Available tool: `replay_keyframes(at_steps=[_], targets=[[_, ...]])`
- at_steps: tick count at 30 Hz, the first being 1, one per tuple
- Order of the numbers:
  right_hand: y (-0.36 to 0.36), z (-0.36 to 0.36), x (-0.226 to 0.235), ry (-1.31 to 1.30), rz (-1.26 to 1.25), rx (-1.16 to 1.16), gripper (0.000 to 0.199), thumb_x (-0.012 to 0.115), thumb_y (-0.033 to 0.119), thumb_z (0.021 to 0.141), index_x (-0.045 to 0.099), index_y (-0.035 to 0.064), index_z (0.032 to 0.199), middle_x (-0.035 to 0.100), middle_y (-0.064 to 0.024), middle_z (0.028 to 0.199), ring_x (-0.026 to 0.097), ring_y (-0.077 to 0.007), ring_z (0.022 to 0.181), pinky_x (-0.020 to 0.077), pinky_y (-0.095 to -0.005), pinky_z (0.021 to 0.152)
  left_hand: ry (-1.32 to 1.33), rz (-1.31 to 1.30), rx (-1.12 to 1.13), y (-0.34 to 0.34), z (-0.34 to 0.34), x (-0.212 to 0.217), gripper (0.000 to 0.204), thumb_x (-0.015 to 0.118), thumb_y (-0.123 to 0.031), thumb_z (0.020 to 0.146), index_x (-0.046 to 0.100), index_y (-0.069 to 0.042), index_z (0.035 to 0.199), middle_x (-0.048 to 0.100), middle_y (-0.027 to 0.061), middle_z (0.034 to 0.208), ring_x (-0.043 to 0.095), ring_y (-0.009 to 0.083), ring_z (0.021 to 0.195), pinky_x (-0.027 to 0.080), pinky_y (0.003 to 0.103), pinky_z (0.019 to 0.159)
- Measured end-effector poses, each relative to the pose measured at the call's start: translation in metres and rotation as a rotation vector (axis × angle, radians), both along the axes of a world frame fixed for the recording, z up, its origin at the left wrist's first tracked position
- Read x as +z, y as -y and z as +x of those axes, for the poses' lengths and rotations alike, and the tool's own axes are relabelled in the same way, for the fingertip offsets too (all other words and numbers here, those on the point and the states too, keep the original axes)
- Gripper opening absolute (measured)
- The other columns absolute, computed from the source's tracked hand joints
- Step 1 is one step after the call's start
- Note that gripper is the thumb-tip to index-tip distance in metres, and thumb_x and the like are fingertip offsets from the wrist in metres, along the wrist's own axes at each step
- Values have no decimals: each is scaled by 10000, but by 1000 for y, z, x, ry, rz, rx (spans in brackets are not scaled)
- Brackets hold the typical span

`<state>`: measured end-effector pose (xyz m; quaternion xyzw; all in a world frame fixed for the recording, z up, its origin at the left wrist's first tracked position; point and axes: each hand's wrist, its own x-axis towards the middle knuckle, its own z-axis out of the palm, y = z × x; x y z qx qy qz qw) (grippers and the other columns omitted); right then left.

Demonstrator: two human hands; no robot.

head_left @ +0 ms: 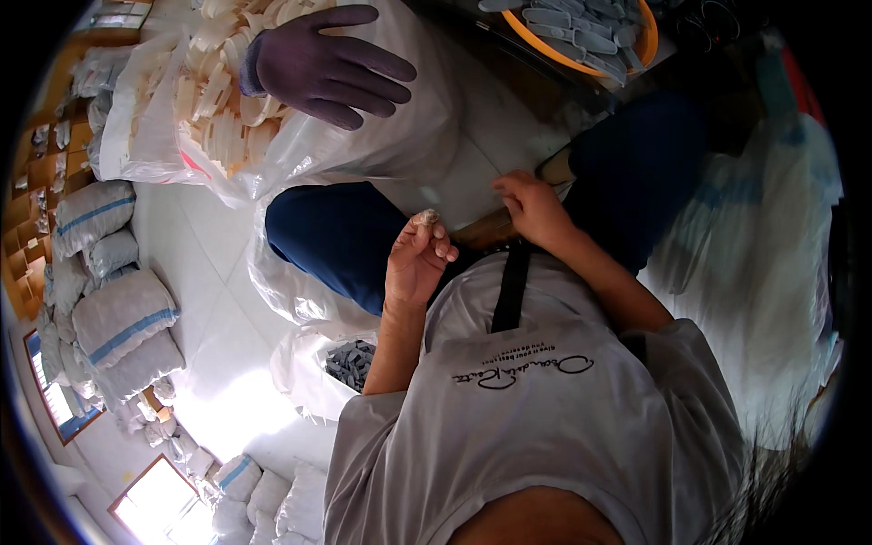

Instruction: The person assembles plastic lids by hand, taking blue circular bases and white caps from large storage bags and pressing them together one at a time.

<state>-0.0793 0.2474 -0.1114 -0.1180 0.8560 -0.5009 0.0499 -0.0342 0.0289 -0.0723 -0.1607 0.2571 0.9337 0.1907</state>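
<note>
My left hand (416, 259) is raised in front of my chest and pinches a small pale piece (425, 217) between thumb and fingertips. My right hand (534, 207) reaches down between my knees in dark blue trousers (336, 232). It is seen from the back with the fingers bent at the edge of a clear plastic bag (409, 136), and whatever is under the fingers is hidden. At the top, another person's hand in a purple glove (327, 65) lies spread on that bag, which holds several cream-white plastic parts (213, 100).
An orange basin (647, 45) with grey-blue parts stands at the top right. A small clear bag of grey parts (350, 363) lies on the pale floor by my left side. White sacks with a blue stripe (118, 318) are piled at left. A large white bag (772, 272) is at right.
</note>
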Motion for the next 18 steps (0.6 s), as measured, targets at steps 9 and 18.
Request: replay_keyframes(at_steps=[9,18], targets=[[5,-7,37,-124,278,103,123,655,161,820,656,60,889,669,-118,791,639,-319,690,498,-395,616,-246,-297,51,6,-8,7,164,667,-189,882,542,-82,872,554,56,743,547,163,629,504,322,645],[53,-86,195,-717,-79,73,105,679,119,815,632,67,894,623,-86,790,628,-288,659,492,-351,550,-592,-931,403,46,-53,117,440,612,-163,916,451,11,1287,653,168,873,623,201,640,514,293,624]])
